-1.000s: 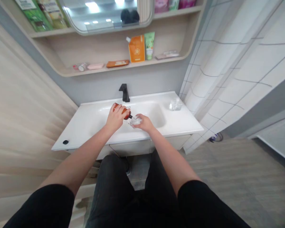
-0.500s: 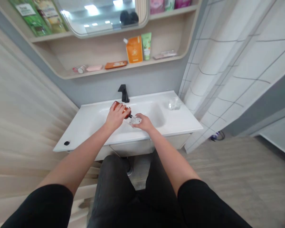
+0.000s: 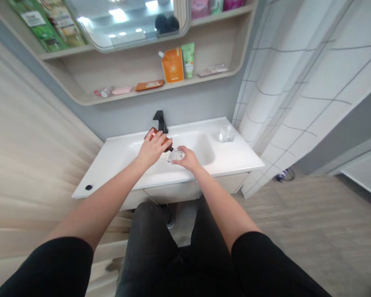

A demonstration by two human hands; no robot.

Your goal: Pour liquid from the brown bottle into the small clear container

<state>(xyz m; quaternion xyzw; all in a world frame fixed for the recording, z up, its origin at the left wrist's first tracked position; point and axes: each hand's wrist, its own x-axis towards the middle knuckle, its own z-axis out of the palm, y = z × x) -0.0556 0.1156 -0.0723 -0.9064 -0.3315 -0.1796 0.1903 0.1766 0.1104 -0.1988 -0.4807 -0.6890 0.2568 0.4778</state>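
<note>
My left hand is wrapped round a brown bottle, tipped with its dark neck pointing down to the right. Close by that neck, my right hand grips a small clear container between thumb and fingers. Both are held over the white sink basin. Whether liquid is flowing from the bottle is too small to tell. Behind the bottle rises a black faucet.
On the counter's right stands a clear container; a black cap lies at the left front corner. The shelf above holds an orange pouch, a green tube and other packets. A curtain hangs at the left.
The brown bottle's neck has shifted slightly right and up, nearer the clear container's opening. Both hands keep their grips. The view has turned a little.
</note>
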